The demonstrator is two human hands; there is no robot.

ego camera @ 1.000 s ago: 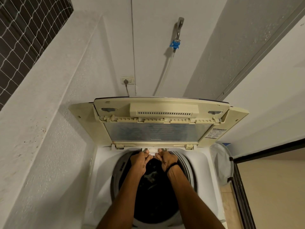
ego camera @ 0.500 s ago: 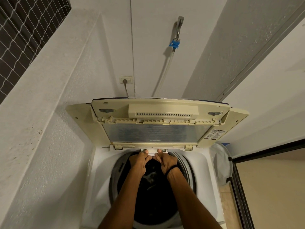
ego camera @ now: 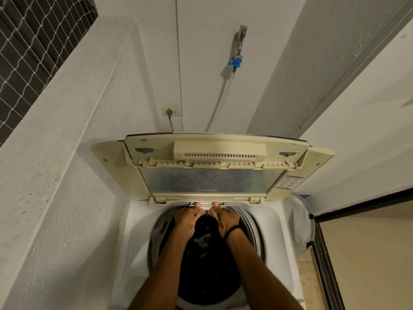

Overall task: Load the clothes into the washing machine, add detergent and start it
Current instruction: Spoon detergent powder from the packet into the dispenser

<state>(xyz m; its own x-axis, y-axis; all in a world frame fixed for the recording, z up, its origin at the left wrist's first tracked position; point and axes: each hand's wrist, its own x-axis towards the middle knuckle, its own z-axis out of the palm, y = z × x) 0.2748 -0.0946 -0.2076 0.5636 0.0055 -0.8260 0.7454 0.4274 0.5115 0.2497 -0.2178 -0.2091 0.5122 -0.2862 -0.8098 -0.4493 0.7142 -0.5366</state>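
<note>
one top-loading washing machine point(ego camera: 136, 238) stands in a white corner, its single folding lid point(ego camera: 212, 166) raised at the far side. two bare hands reach over the drum opening: the left hand point(ego camera: 186, 220) and the right hand point(ego camera: 225, 220), side by side and nearly touching, both with curled fingers and thumbs pressed on one small white drawer point(ego camera: 207, 205) at the far rim. dark clothes point(ego camera: 205, 260) lie inside the drum. one black band point(ego camera: 231, 231) circles the right wrist. on the far wall are one socket point(ego camera: 171, 111) and one tap with a blue fitting point(ego camera: 235, 62).
</note>
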